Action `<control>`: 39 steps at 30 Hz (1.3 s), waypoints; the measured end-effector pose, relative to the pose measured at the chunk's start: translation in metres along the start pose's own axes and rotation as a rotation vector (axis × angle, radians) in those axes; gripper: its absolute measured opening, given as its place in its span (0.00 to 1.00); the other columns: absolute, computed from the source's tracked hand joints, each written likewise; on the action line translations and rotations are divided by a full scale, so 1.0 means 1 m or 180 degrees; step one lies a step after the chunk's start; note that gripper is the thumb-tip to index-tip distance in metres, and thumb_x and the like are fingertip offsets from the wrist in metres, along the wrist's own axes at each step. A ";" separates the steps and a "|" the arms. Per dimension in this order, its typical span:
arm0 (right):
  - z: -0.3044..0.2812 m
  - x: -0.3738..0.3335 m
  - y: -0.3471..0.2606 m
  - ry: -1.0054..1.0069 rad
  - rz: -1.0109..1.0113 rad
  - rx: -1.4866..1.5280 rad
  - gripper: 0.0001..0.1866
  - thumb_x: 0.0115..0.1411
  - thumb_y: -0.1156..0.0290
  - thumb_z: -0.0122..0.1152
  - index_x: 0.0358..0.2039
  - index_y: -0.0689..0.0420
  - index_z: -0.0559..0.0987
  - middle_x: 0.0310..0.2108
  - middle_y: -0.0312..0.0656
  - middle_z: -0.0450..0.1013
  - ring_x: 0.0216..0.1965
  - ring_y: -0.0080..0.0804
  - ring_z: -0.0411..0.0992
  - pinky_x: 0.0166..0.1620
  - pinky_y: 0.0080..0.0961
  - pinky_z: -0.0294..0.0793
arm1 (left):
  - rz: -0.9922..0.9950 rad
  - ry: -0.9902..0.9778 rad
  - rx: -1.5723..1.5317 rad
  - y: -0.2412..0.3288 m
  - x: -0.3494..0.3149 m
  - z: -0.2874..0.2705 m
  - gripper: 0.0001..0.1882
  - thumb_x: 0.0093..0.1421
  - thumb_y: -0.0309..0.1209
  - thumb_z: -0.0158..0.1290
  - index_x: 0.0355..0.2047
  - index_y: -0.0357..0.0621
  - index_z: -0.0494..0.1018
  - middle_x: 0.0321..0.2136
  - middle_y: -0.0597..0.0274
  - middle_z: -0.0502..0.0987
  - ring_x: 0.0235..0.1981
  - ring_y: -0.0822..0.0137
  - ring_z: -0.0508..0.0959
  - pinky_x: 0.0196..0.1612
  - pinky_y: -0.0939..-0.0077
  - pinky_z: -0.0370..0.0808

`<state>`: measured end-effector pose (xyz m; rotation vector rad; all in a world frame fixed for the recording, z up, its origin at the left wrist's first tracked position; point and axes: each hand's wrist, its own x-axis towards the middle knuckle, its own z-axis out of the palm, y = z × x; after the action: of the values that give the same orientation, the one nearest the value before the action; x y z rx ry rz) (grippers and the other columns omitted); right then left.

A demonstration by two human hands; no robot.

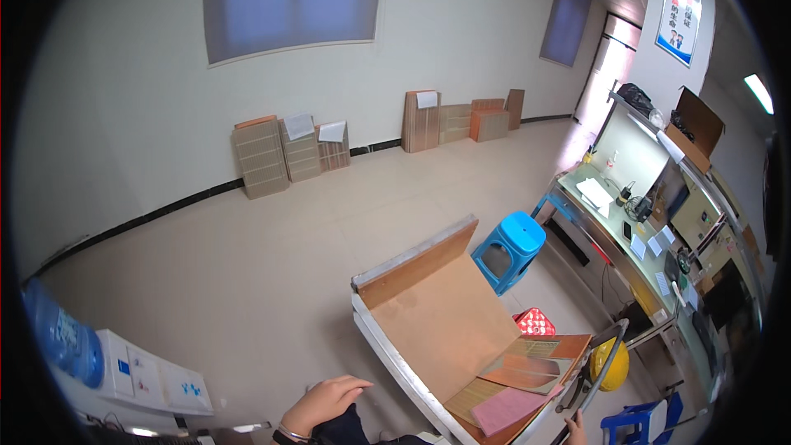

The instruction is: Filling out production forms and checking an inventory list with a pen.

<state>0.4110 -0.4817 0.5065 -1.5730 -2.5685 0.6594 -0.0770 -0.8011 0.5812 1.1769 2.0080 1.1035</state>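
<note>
A cart (437, 297) with a brown board lining and a pale metal frame stands in front of me. At its near right end lie several thin flat panels (527, 367), brown, copper-coloured and yellowish, with a pink sheet (511, 409) among them. My right hand (574, 428), partly cut off by the lower edge, is closed around the low end of the cart's curved metal handle (606, 363). Left of the cart, my left hand (329, 400) is held in the air, fingers stretched out and holding nothing. A band circles its wrist.
A blue stool (515, 243) and a red patterned stool (535, 321) stand beyond the cart. A yellow helmet (610, 365) hangs near the handle. Cluttered workbenches (618, 227) run along the right. A water dispenser (152, 375) stands left; panel stacks (262, 156) lean on the wall.
</note>
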 end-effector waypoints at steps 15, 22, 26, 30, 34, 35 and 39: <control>0.204 0.123 -0.243 -0.0677 0.0241 -0.0426 0.22 0.48 0.77 0.46 0.46 0.57 0.76 0.43 0.58 0.71 0.46 0.49 0.69 0.50 0.37 0.68 | -0.0250 0.0378 0.0394 -0.146 0.046 -0.226 0.11 0.59 0.26 0.45 0.40 0.41 0.74 0.33 0.53 0.77 0.35 0.58 0.77 0.40 0.69 0.73; 0.308 0.196 -0.407 -0.2725 -0.0851 0.0075 0.17 0.56 0.67 0.51 0.46 0.52 0.76 0.44 0.48 0.73 0.46 0.44 0.70 0.51 0.35 0.67 | -0.0544 0.0508 -0.0205 -0.199 0.095 -0.279 0.11 0.62 0.26 0.46 0.42 0.35 0.73 0.39 0.52 0.77 0.43 0.63 0.76 0.47 0.74 0.70; 0.407 0.267 -0.387 -0.2673 -0.0545 0.0287 0.20 0.57 0.63 0.47 0.50 0.48 0.75 0.46 0.47 0.73 0.48 0.40 0.70 0.53 0.32 0.66 | -0.1036 0.0598 -0.1234 -0.295 0.136 -0.305 0.13 0.63 0.27 0.44 0.46 0.35 0.70 0.38 0.57 0.77 0.41 0.66 0.76 0.45 0.75 0.71; 0.415 0.327 -0.410 -0.2833 0.0107 0.0614 0.21 0.55 0.66 0.46 0.50 0.50 0.74 0.43 0.43 0.75 0.44 0.36 0.72 0.51 0.32 0.67 | -0.2202 0.1402 -0.1793 -0.417 0.116 -0.308 0.17 0.63 0.34 0.46 0.49 0.35 0.68 0.41 0.56 0.75 0.44 0.66 0.74 0.46 0.74 0.71; 0.409 0.378 -0.452 -0.2477 0.0378 0.0904 0.20 0.56 0.70 0.45 0.49 0.57 0.74 0.39 0.45 0.76 0.40 0.34 0.74 0.45 0.30 0.71 | -0.3605 0.1958 -0.3493 -0.503 0.057 -0.308 0.20 0.62 0.39 0.47 0.47 0.36 0.69 0.40 0.53 0.75 0.44 0.65 0.74 0.42 0.73 0.73; 0.404 0.390 -0.468 -0.2022 0.0558 0.1396 0.20 0.56 0.71 0.44 0.48 0.59 0.74 0.38 0.46 0.76 0.38 0.33 0.75 0.43 0.29 0.72 | -0.3564 0.1935 -0.3386 -0.506 0.070 -0.312 0.19 0.62 0.39 0.47 0.46 0.36 0.70 0.40 0.53 0.75 0.43 0.65 0.74 0.41 0.73 0.73; 0.430 0.414 -0.479 -0.1447 0.0903 0.2005 0.19 0.57 0.74 0.41 0.45 0.59 0.76 0.33 0.42 0.77 0.33 0.29 0.76 0.35 0.25 0.74 | -0.3322 0.1689 -0.2923 -0.526 0.144 -0.346 0.17 0.61 0.37 0.46 0.44 0.37 0.70 0.39 0.54 0.76 0.39 0.66 0.75 0.38 0.72 0.74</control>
<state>-0.3026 -0.4512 0.2313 -1.6843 -2.0292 1.8176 -0.6373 -0.9472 0.2953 -0.6281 1.6534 1.4876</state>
